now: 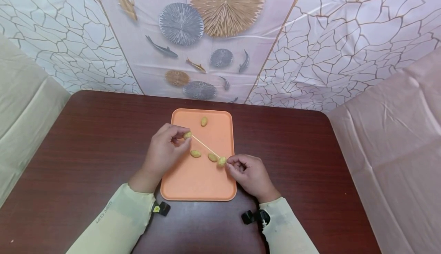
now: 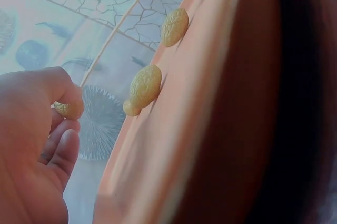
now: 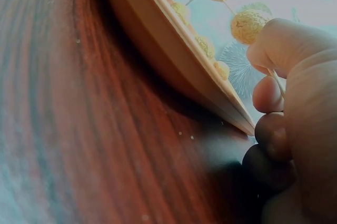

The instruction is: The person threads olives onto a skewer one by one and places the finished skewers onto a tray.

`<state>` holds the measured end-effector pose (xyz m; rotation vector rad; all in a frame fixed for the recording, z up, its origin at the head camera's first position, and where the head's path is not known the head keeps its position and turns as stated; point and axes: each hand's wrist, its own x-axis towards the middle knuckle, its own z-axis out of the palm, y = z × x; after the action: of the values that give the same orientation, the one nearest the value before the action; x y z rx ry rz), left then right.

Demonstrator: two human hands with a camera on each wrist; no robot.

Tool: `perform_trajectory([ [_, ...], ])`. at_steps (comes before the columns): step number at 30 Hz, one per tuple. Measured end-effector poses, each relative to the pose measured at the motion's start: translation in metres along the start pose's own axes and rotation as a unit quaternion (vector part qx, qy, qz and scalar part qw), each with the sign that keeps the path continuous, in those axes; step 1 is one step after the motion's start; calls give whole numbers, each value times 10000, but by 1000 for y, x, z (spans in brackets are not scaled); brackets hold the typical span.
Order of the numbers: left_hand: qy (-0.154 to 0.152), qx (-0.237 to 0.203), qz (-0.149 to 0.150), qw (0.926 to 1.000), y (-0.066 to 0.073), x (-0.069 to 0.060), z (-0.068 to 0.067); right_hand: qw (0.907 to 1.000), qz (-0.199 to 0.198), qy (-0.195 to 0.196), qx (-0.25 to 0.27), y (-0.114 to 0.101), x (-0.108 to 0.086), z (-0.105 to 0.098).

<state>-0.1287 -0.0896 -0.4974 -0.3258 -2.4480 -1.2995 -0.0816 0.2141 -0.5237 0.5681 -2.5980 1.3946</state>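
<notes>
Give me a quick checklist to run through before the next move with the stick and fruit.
1. Right hand grips its end of the stick: ok.
2. First fruit threaded: ok, stick shows on both sides of it, just ahead of the right hand's fingers.
3. Left hand holds the second fruit at the stick's other end: ok, pinched between thumb and fingers.
4. Stick's tip inside the second fruit: cannot tell, fingers and fruit hide it.
5. Left fingers clear of the tip: cannot tell, they sit close around it.
6. More fruit within reach: ok, three loose fruits lie on the tray.
</notes>
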Motion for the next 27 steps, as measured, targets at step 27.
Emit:
perform_trajectory([
  [27,-254,-75,213,9994,19,-5,8,10000,36,12,-9,0,-1,-1],
])
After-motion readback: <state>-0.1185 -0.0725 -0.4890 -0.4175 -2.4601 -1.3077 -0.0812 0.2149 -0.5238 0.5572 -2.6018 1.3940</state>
